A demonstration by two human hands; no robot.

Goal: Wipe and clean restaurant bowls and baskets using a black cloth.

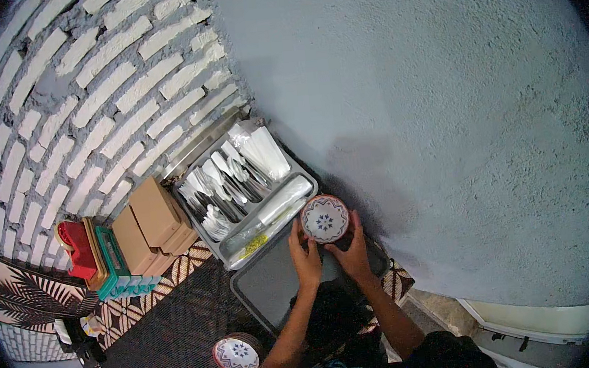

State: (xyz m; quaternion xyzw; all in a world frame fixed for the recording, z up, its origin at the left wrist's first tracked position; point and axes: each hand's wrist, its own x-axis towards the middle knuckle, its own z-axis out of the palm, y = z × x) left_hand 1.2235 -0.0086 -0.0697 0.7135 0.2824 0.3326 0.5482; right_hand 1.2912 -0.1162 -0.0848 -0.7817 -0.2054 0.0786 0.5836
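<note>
A round bowl with a blue floral pattern and a reddish rim (324,218) is between my two hands, over the far end of a dark grey tray (267,287). On its left side, my left hand (307,260) grips it with fingers along the rim. Opposite, my right hand (353,253) holds the right side, thumb towards the near edge. Whether more bowls are stacked under it is hidden. Left of my left forearm, a matching bowl (238,354) sits on a dark woven mat (164,324), apparently atop a stack.
Beyond the tray, a grey cutlery organizer (261,207) holds cutlery and plastic-wrapped items. Leftward stand brown cardboard boxes (154,211), teal plastic baskets (113,257) and a red tape dispenser (79,252). A white-brick wall (105,96) and a grey plastered wall (426,118) meet behind.
</note>
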